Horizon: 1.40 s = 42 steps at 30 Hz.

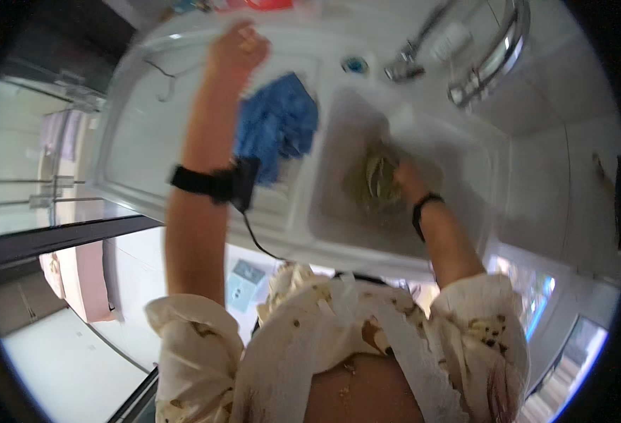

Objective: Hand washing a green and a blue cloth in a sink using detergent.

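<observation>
My left hand (243, 48) is stretched out over the far left part of the washing sink, with its fingers curled in. Blur hides whether anything is inside them. Beside that forearm, a crumpled blue cloth (277, 123) lies on the ridged washboard area. My right hand (410, 180) is down in the sink basin (335, 204), closed at the edge of a wet olive bundle with pale streaks (379, 176). The bundle looks like soaked fabric, but its kind is unclear. Its far edge and my fingertips blur together.
A chrome faucet (469, 88) arches over the basin's far right side. Left of it is a round dark fitting (355, 65) in the rim. A red object (268, 4) stands at the far edge. A thin bent wire (166, 81) lies on the left ledge.
</observation>
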Motion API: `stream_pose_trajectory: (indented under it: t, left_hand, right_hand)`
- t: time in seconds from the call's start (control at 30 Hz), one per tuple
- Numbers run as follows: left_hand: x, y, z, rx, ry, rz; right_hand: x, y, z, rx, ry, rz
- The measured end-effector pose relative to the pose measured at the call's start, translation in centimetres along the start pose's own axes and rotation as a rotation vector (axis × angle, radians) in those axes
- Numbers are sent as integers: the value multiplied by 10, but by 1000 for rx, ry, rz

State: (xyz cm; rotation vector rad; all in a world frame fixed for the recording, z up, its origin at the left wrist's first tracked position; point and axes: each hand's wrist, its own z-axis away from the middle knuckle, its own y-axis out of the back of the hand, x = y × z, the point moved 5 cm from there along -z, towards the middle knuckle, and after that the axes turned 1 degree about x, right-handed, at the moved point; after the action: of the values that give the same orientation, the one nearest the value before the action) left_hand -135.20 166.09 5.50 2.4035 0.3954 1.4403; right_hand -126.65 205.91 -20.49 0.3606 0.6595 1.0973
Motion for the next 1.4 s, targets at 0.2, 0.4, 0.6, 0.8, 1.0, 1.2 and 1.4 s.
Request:
stream_pose_trajectory:
  t: [0.2, 0.4, 0.6, 0.8, 1.0, 1.2, 1.4]
  left_hand:
    - [22, 44, -48, 534, 721, 649]
    - [-15, 67, -62, 668, 739, 373]
    - [-65, 103, -87, 453, 697, 126]
    - [-108, 102, -140, 457, 480, -43]
    - [-111, 95, -186, 347, 314, -366]
    - [-132, 102, -213, 119, 183, -611]
    - [-93, 95, -184, 213, 371, -808]
  right_hand:
    - [4, 17, 9, 426, 133, 223]
    - [-48, 23, 84, -46, 184, -461]
    - [-90, 49, 191, 168, 435, 82]
    - [-54, 47, 191, 307, 514, 133]
    - [-10, 16, 208, 532, 585, 210]
    - [-17, 14, 232, 442, 338, -109]
    - [-55, 19, 245, 343, 326, -288]
